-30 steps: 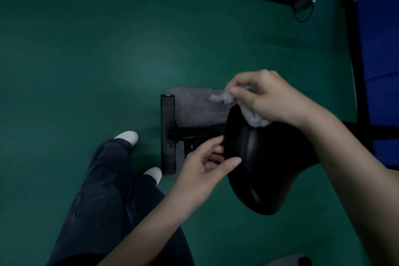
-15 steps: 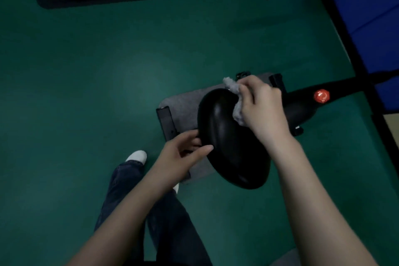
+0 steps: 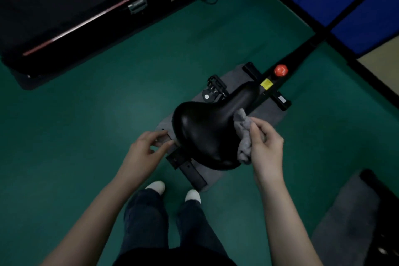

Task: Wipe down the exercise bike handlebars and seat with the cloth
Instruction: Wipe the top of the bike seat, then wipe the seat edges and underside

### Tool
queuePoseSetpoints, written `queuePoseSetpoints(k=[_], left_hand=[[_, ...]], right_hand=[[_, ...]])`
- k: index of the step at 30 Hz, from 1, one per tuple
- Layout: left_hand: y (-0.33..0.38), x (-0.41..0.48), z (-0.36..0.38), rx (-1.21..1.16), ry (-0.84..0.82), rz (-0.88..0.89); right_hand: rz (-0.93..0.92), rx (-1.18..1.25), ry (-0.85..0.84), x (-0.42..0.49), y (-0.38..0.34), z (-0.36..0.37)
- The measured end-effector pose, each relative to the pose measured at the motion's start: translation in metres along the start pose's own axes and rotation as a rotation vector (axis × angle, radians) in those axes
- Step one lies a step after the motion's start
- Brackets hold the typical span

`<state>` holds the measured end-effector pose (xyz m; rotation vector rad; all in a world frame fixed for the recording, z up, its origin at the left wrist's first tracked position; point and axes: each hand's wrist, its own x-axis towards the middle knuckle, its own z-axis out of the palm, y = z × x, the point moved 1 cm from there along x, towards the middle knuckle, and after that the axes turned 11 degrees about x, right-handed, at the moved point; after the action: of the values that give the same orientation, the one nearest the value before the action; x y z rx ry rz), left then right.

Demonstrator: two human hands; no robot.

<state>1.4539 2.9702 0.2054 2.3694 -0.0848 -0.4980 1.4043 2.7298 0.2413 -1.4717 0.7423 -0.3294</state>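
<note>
The right hand (image 3: pixel 266 147) pinches a crumpled grey cloth (image 3: pixel 244 134) between its thumb and curled fingers, and the wad is pressed against the flank of the glossy black padded bike seat (image 3: pixel 205 131) just beyond the fingertips. The left hand (image 3: pixel 146 151) sits at the seat's opposite edge with its fingers loosely bent and apart, gripping nothing; whether its fingertips actually touch the seat I cannot tell. The handlebars are out of view. The likely trouble is coverage: bunched this tightly, the cloth meets the seat on only a small patch, so the broad top between the two sets of fingers could be left streaked or missed. If the left fingers are not bracing, a firm stroke may swivel the seat away from the right hand. The light pinch could also let the cloth slide off the slick surface and drop to the grey floor mat (image 3: pixel 207 174) beneath the fingers.
</note>
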Motion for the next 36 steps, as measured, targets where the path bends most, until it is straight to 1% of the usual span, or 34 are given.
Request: queuePoseSetpoints(k=[2,4,7,15,19,23,27,30,36], left_hand=[[0.001,0.002,-0.01,0.076,-0.028,0.077],[0.004,0.005,-0.02,0.154,-0.086,0.152],[0.009,0.008,-0.034,0.255,-0.193,0.281],[0.026,0.016,-0.056,0.489,-0.436,0.658],[0.043,0.006,-0.047,0.579,-0.51,0.847],[0.052,-0.016,-0.028,0.733,-0.59,0.998],[0.059,-0.046,-0.003,0.872,-0.662,1.121],[0.067,-0.075,0.021,0.982,-0.68,1.23],[0.075,-0.157,0.076,1.226,-0.822,1.275]], right_hand=[[0.141,0.197,0.103,-0.019,0.004,-0.009],[0.237,0.391,0.196,-0.042,0.003,-0.014],[0.27,0.559,0.316,-0.074,-0.001,-0.016],[0.249,0.695,0.673,-0.168,-0.002,-0.004],[0.238,0.694,0.779,-0.208,-0.003,-0.004],[0.235,0.722,0.858,-0.244,0.001,-0.012],[0.202,0.816,0.96,-0.28,0.01,-0.027],[0.177,0.859,1.031,-0.31,0.02,-0.049],[0.12,0.955,1.147,-0.386,0.044,-0.107]])
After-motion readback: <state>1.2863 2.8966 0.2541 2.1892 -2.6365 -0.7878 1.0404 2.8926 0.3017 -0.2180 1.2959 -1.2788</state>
